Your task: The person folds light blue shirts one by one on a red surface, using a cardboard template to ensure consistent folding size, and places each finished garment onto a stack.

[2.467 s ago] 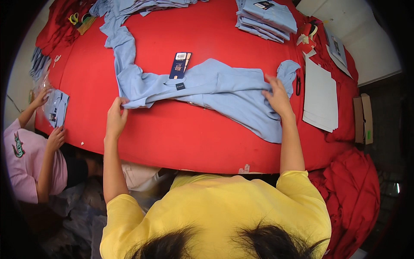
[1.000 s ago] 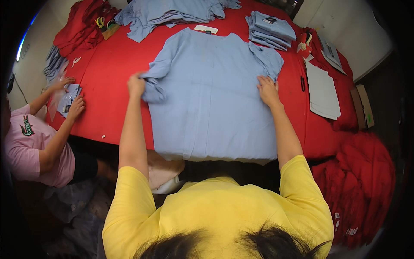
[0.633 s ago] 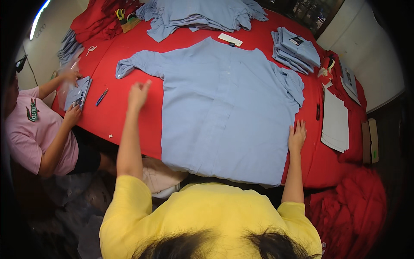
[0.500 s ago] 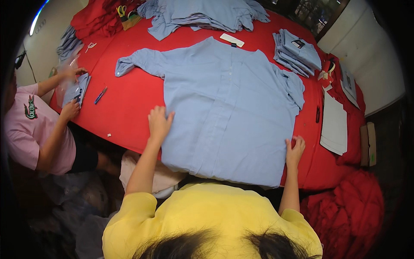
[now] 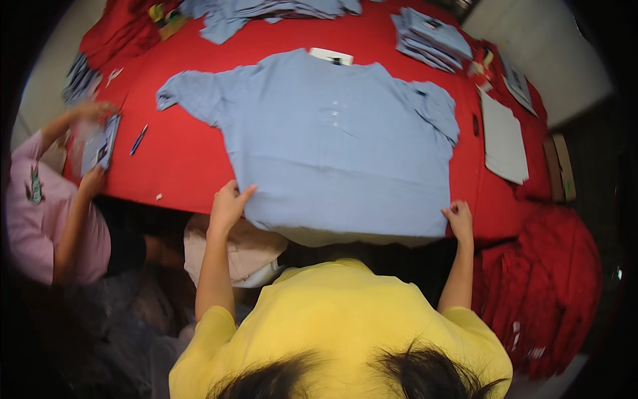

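Observation:
A light blue short-sleeved shirt (image 5: 332, 173) lies spread face up, collar end away from me, with small buttons below its neck. A crease runs across its middle, and its lower edge lies along the near table edge. My left hand (image 5: 228, 209) is at the shirt's lower left side, thumb stretched apart from the fingers. At the lower right corner, my right hand (image 5: 460, 219) pinches the cloth between thumb and fingers. Just beyond the neck lies a white card (image 5: 331, 56) with a dark mark.
A red cloth (image 5: 166, 166) covers the table. Folded blue shirts (image 5: 432, 38) are stacked far right, near white sheets (image 5: 503, 136). More blue shirts (image 5: 272, 8) lie at the back. Left are a pen (image 5: 139, 139) and a person in pink (image 5: 60, 213) handling a bagged garment. Red cloth hangs right.
The vertical folds in the shirt's lower front have smoothed out, and a crosswise crease shows. My right hand has closed on the corner. The whole view has shifted.

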The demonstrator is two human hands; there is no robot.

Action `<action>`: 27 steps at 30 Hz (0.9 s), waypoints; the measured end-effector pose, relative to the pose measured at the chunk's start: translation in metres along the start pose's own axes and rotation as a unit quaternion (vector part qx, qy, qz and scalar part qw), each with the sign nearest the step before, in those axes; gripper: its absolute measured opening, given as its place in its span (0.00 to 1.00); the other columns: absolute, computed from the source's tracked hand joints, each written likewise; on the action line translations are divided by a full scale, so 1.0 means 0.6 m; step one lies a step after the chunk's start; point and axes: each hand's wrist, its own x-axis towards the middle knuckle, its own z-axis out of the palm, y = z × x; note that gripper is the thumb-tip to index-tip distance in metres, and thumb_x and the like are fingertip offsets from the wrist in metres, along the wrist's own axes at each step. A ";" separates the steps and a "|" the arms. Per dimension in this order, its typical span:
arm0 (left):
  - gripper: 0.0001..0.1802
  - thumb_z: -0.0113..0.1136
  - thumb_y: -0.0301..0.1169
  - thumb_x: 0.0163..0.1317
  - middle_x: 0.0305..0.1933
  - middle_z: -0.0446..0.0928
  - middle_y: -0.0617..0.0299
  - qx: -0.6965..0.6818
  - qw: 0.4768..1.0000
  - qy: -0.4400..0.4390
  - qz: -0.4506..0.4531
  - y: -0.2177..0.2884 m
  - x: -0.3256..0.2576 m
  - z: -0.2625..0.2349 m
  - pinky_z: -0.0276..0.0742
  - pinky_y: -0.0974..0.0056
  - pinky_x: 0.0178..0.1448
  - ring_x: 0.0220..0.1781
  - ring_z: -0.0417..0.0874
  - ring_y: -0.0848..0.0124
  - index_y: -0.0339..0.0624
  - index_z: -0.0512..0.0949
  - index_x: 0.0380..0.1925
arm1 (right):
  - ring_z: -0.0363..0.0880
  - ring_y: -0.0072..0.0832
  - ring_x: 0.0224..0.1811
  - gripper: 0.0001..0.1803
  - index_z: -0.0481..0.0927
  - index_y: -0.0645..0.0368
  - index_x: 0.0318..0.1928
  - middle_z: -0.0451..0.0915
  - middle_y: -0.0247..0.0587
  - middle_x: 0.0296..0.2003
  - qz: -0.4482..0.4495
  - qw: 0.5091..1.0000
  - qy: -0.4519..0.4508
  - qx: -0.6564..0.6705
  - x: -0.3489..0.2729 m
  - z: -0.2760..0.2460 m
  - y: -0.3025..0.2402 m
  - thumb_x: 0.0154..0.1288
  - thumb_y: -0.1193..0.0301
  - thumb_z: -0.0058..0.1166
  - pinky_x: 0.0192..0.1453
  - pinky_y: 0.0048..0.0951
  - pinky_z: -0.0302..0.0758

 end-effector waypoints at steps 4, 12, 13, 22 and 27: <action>0.24 0.65 0.43 0.57 0.35 0.80 0.40 0.112 0.989 0.095 0.029 0.006 0.004 0.026 0.76 0.53 0.42 0.38 0.82 0.51 0.31 0.74 0.38 | 0.71 0.44 0.40 0.16 0.75 0.62 0.28 0.74 0.46 0.33 0.048 0.993 0.103 -0.042 -0.020 0.030 -0.025 0.57 0.61 0.62 0.46 0.42 0.68; 0.19 0.67 0.32 0.51 0.37 0.79 0.56 -0.170 0.964 -0.169 0.117 -0.090 0.038 -0.014 0.76 0.62 0.43 0.35 0.80 0.68 0.31 0.76 0.39 | 0.73 0.47 0.46 0.06 0.76 0.61 0.34 0.76 0.48 0.38 0.144 0.988 -0.012 -0.047 -0.026 0.004 -0.079 0.57 0.72 0.55 0.50 0.43 0.69; 0.18 0.68 0.33 0.50 0.35 0.80 0.55 -0.034 0.966 -0.225 0.124 -0.092 0.029 -0.049 0.76 0.62 0.42 0.35 0.80 0.67 0.32 0.76 0.38 | 0.73 0.47 0.48 0.07 0.77 0.61 0.37 0.77 0.48 0.40 0.108 0.994 0.007 0.002 -0.026 -0.002 -0.093 0.57 0.74 0.54 0.52 0.42 0.69; 0.21 0.54 0.41 0.65 0.58 0.72 0.48 0.190 0.922 0.109 0.319 0.050 0.240 -0.034 0.66 0.55 0.63 0.62 0.70 0.51 0.42 0.73 0.54 | 0.69 0.43 0.63 0.24 0.73 0.60 0.58 0.73 0.50 0.58 -0.227 0.971 0.072 -0.011 0.221 0.090 -0.194 0.62 0.82 0.38 0.66 0.37 0.65; 0.35 0.32 0.61 0.69 0.79 0.43 0.72 0.400 0.908 0.100 0.072 -0.026 0.362 -0.071 0.34 0.26 0.70 0.80 0.40 0.64 0.67 0.49 0.73 | 0.58 0.41 0.71 0.28 0.62 0.55 0.68 0.64 0.48 0.67 -0.012 0.988 0.105 -0.109 0.317 0.060 -0.098 0.70 0.62 0.39 0.74 0.50 0.50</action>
